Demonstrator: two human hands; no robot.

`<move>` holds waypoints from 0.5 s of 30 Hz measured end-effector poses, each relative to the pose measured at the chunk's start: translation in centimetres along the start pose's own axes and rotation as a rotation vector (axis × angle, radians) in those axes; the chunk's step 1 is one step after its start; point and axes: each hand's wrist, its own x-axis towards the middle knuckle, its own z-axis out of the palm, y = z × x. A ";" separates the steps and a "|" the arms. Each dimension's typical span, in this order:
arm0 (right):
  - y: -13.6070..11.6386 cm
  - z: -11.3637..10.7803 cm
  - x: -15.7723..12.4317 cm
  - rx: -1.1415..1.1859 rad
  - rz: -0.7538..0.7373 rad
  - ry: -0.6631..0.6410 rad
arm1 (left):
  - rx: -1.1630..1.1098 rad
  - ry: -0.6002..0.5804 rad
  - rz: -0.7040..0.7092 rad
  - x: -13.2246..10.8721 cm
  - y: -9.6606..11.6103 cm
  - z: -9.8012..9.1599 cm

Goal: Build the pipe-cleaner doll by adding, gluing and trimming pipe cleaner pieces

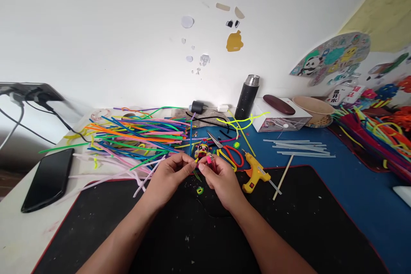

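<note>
Over the black mat (180, 239) the fingertips of my two hands nearly meet. My left hand (171, 177) is closed in a pinch on the end of a pink pipe cleaner piece (210, 159). The fingers of my right hand (223, 180) are closed around the same piece, whose fuzzy pink part shows above them; its rest is hidden. Just behind the hands sits a small colourful figure with a face (202, 149). A small green and yellow ring (200, 190) lies on the mat below the fingertips, with dark green bits nearby.
Many coloured pipe cleaners (141, 132) spread to the left, near a black phone (48, 180). Scissors (233, 154) and a yellow glue gun (255, 173) lie right of the hands, beside a wooden stick (283, 177) and glue sticks (302, 147). Behind stand a black thermos (246, 98) and white box (282, 115).
</note>
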 end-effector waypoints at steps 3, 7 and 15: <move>0.0 0.0 0.0 -0.011 0.010 0.005 | 0.032 -0.014 0.000 -0.1 0.4 0.2; -0.1 0.0 -0.1 -0.020 0.010 0.007 | 0.069 -0.012 0.012 -0.2 0.6 0.4; 0.0 -0.2 -0.1 -0.035 0.000 -0.001 | 0.167 -0.011 0.062 -0.5 0.7 0.5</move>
